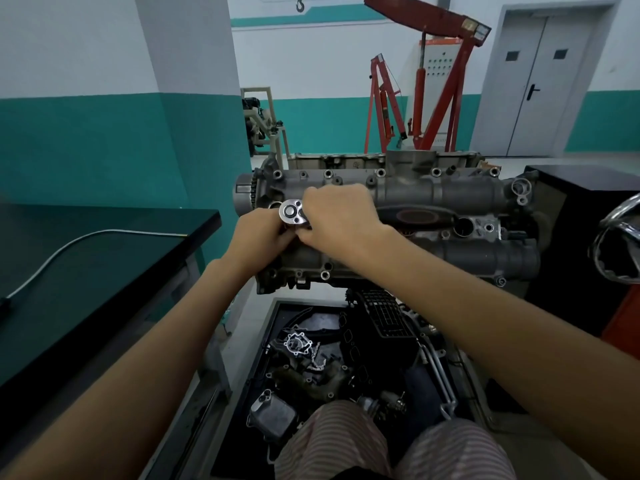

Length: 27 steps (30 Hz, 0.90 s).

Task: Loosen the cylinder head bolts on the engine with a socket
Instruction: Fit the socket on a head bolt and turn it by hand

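Note:
A grey engine cylinder head (450,195) lies across the middle of the head view, with several bolt holes along its edges. A chrome ratchet head (292,212) stands over the left end of the cylinder head; its black and red handle (420,215) runs to the right. My left hand (263,233) grips just below the ratchet head from the left. My right hand (341,220) covers the ratchet's neck from the right. The socket and the bolt under it are hidden by my fingers.
A black tray (277,317) of loose engine parts sits on the floor below the engine. A dark workbench (104,258) with a metal hose stands at the left, a black cabinet (581,188) at the right. A red engine hoist (433,84) stands behind.

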Tool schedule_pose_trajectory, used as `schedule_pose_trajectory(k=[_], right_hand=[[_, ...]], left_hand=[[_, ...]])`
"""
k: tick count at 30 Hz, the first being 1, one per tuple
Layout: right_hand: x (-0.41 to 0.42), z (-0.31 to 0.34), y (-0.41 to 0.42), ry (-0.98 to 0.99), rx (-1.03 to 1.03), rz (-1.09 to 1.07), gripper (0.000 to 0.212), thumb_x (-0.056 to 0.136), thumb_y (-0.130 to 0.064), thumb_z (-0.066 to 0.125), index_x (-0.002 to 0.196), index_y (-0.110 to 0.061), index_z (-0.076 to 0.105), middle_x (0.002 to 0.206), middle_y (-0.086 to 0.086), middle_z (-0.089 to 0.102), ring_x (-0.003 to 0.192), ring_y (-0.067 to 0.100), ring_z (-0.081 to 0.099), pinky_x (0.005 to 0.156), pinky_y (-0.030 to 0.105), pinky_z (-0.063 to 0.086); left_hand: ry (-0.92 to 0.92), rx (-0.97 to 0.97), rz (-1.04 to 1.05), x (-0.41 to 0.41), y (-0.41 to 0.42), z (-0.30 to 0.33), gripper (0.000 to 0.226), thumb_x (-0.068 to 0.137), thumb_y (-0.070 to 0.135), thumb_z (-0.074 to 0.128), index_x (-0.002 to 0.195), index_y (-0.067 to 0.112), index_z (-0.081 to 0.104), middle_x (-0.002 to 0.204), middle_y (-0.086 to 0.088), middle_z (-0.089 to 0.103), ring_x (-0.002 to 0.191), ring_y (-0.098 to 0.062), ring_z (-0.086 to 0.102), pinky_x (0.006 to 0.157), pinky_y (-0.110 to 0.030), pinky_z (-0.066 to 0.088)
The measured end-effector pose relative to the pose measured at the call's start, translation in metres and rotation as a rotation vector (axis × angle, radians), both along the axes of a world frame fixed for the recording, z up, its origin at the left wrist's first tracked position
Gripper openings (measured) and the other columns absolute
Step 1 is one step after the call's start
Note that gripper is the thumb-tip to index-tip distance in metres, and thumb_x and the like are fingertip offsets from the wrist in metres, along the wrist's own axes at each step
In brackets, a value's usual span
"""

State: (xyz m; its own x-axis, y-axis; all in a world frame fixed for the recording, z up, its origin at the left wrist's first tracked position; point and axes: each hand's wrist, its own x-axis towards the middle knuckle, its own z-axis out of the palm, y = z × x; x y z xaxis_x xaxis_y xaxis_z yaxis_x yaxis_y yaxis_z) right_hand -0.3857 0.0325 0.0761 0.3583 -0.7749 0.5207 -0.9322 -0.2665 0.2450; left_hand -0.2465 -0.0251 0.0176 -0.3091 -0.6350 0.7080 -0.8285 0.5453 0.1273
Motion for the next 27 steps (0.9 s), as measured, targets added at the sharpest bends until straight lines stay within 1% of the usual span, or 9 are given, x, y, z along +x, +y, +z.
schedule_pose_trajectory(k=[2, 4, 7, 9, 12, 16, 20, 24, 27], right_hand=[[0.004, -0.013, 0.005, -0.222, 0.191, 0.066, 0.032, 0.085, -0.031, 0.060, 0.099, -0.010, 0.041, 0.096, 0.005, 0.060, 0.073, 0.019, 0.050, 0.056, 0.028, 0.034], [0.012, -0.019, 0.014, -0.761, 0.673, 0.215, 0.047, 0.082, -0.029, 0.067, 0.110, -0.002, 0.041, 0.092, 0.007, 0.057, 0.070, 0.016, 0.055, 0.055, 0.025, 0.044], [0.014, -0.018, 0.020, -1.397, 1.252, 0.404, 0.015, 0.086, -0.011, 0.063, 0.092, -0.005, 0.050, 0.076, 0.005, 0.050, 0.060, 0.013, 0.051, 0.064, 0.029, 0.054], [0.008, -0.013, 0.014, -1.101, 1.065, 0.308, 0.011, 0.088, -0.004, 0.056, 0.080, -0.007, 0.050, 0.063, 0.003, 0.052, 0.056, 0.015, 0.053, 0.058, 0.028, 0.052], [-0.008, 0.009, 0.011, -0.144, 0.313, 0.005, 0.007, 0.087, -0.007, 0.053, 0.092, -0.011, 0.051, 0.075, 0.000, 0.052, 0.071, 0.022, 0.052, 0.060, 0.029, 0.039], [-0.004, 0.010, 0.009, 0.174, -0.135, -0.138, 0.028, 0.086, -0.010, 0.052, 0.114, -0.005, 0.048, 0.114, 0.014, 0.054, 0.107, 0.031, 0.047, 0.095, 0.042, 0.033], [0.006, -0.009, 0.017, -0.019, 0.143, -0.160, 0.021, 0.086, -0.016, 0.055, 0.105, -0.008, 0.050, 0.102, 0.007, 0.054, 0.102, 0.028, 0.053, 0.080, 0.035, 0.041], [0.010, -0.014, 0.028, -0.903, 1.174, 0.243, 0.012, 0.090, -0.012, 0.055, 0.080, -0.009, 0.049, 0.069, 0.003, 0.055, 0.074, 0.024, 0.061, 0.068, 0.031, 0.052], [0.002, -0.007, 0.021, -0.742, 1.001, 0.142, 0.007, 0.090, -0.006, 0.050, 0.084, -0.007, 0.050, 0.073, 0.007, 0.059, 0.066, 0.023, 0.061, 0.068, 0.038, 0.054]], left_hand=[[0.016, 0.001, -0.004, 0.000, 0.001, 0.000, 0.024, 0.080, 0.017, 0.057, 0.062, 0.001, 0.055, 0.062, -0.018, 0.061, 0.053, -0.026, 0.049, 0.047, -0.027, 0.018], [-0.008, 0.058, 0.057, -0.001, 0.001, 0.003, 0.026, 0.081, 0.013, 0.057, 0.057, 0.006, 0.049, 0.065, -0.019, 0.062, 0.056, -0.027, 0.047, 0.049, -0.030, 0.019], [-0.101, 0.140, 0.124, -0.001, 0.000, 0.007, 0.018, 0.082, 0.017, 0.051, 0.069, 0.006, 0.057, 0.075, -0.016, 0.065, 0.068, -0.031, 0.055, 0.055, -0.032, 0.030], [-0.081, 0.118, 0.112, 0.000, 0.000, 0.005, 0.029, 0.083, 0.026, 0.050, 0.084, 0.002, 0.065, 0.080, -0.014, 0.067, 0.074, -0.032, 0.058, 0.057, -0.034, 0.032], [0.027, 0.059, 0.032, -0.003, 0.000, 0.003, 0.030, 0.087, 0.032, 0.062, 0.082, 0.002, 0.065, 0.079, -0.013, 0.067, 0.073, -0.030, 0.058, 0.056, -0.031, 0.030], [0.014, 0.021, 0.033, -0.003, -0.005, 0.003, 0.031, 0.088, 0.033, 0.062, 0.083, 0.002, 0.065, 0.080, -0.014, 0.068, 0.074, -0.031, 0.060, 0.056, -0.033, 0.035], [0.041, 0.046, 0.029, -0.004, 0.002, 0.001, 0.029, 0.087, 0.023, 0.063, 0.067, 0.004, 0.056, 0.068, -0.018, 0.063, 0.059, -0.024, 0.046, 0.054, -0.030, 0.022], [-0.036, 0.096, 0.111, -0.006, 0.006, 0.007, 0.025, 0.072, 0.025, 0.035, 0.052, 0.008, 0.037, 0.068, -0.024, 0.060, 0.058, -0.029, 0.041, 0.055, -0.032, 0.021], [-0.045, 0.091, 0.096, -0.003, 0.001, 0.004, 0.039, 0.082, 0.035, 0.042, 0.075, 0.002, 0.063, 0.079, -0.017, 0.065, 0.072, -0.033, 0.055, 0.057, -0.035, 0.032]])
